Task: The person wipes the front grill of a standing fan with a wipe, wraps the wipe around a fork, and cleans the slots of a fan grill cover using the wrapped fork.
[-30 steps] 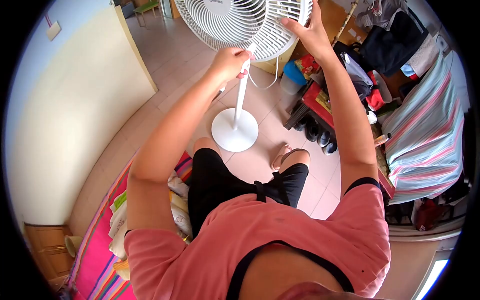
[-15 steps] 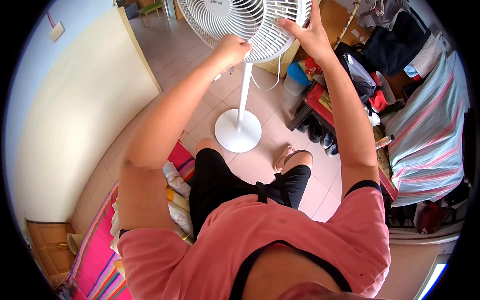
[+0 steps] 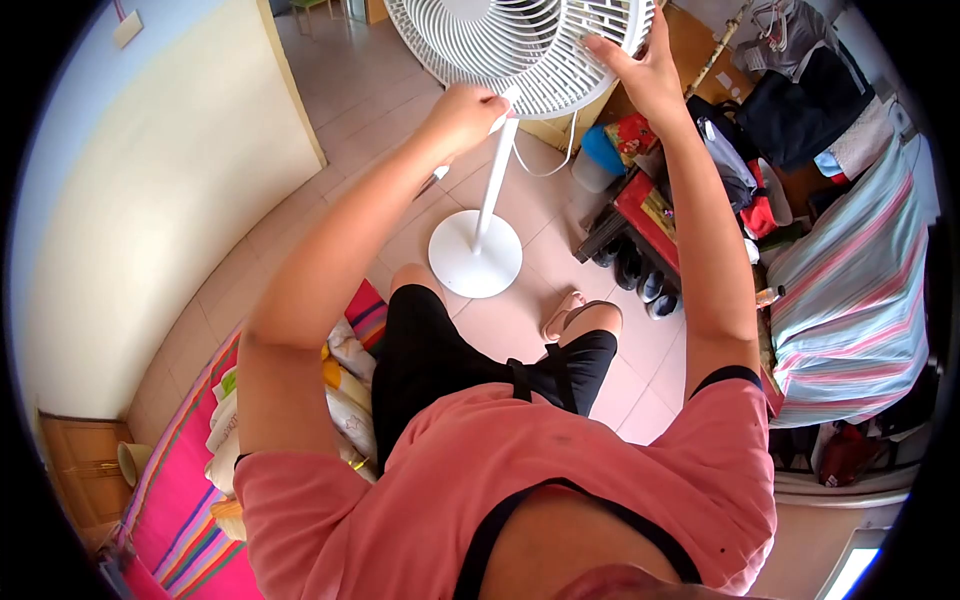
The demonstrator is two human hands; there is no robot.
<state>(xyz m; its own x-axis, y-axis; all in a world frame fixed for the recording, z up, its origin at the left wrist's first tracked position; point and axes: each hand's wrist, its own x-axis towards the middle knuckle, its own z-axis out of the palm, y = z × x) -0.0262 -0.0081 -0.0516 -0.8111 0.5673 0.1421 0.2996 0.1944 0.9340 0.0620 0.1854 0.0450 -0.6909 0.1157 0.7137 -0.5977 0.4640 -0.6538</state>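
Observation:
A white electric fan (image 3: pixel 560 60) stands in front of me on a slim pole, its round base (image 3: pixel 475 255) flat on the tiled floor. The grille leans to the right, and its top runs out of view. My left hand (image 3: pixel 462 122) is closed at the grille's lower rim, by the top of the pole. The fingers pinch a white part of the fan there, mostly hidden by the hand. My right hand (image 3: pixel 648 75) grips the grille's right edge, with the thumb on the front and the fingers reaching around the rim.
A bed with a striped pink cover (image 3: pixel 185 530) is at my left, with piled cloth (image 3: pixel 345 405) on it. To the right are a red low table (image 3: pixel 640 210), several shoes (image 3: pixel 640 275) under it, a blue-topped bin (image 3: pixel 598 160) and a striped cloth (image 3: pixel 850 300). A white cord (image 3: pixel 560 165) hangs behind the pole.
The fan head and both hands have shifted a little to the right, and the pole leans more that way. Both hands keep their places on the fan.

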